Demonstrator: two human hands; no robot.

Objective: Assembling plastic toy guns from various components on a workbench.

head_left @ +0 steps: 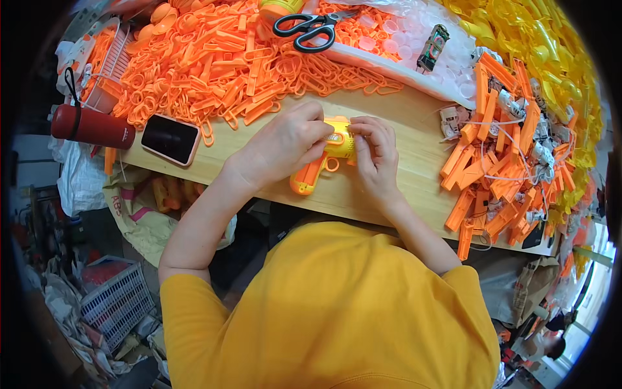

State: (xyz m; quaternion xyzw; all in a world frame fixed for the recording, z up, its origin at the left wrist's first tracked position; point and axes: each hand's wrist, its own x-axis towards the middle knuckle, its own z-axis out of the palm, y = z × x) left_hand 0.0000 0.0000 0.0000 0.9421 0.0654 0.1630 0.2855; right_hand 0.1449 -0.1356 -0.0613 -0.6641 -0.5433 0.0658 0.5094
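Observation:
A yellow and orange toy gun (pixel 308 177) lies at the table's front middle, its orange grip toward me. An orange oval piece (pixel 335 138) shows on its yellow body, and a ring-shaped trigger guard sticks out below. My left hand (pixel 289 141) is closed, its bent fingers and thumb pressed against the gun's left side by the oval piece. Around the yellow end on the right, my right hand (pixel 377 152) is closed with curled fingers and thumb. Whether the left fingertips pinch a smaller part is hidden.
A big heap of orange plastic parts (pixel 201 65) covers the back left. Black-handled scissors (pixel 312 31), a tray of translucent caps (pixel 402 61) and yellow parts (pixel 551 58) lie behind. Wired orange pieces (pixel 499 162) pile up right. A phone (pixel 171 139) and red bottle (pixel 94 127) are left.

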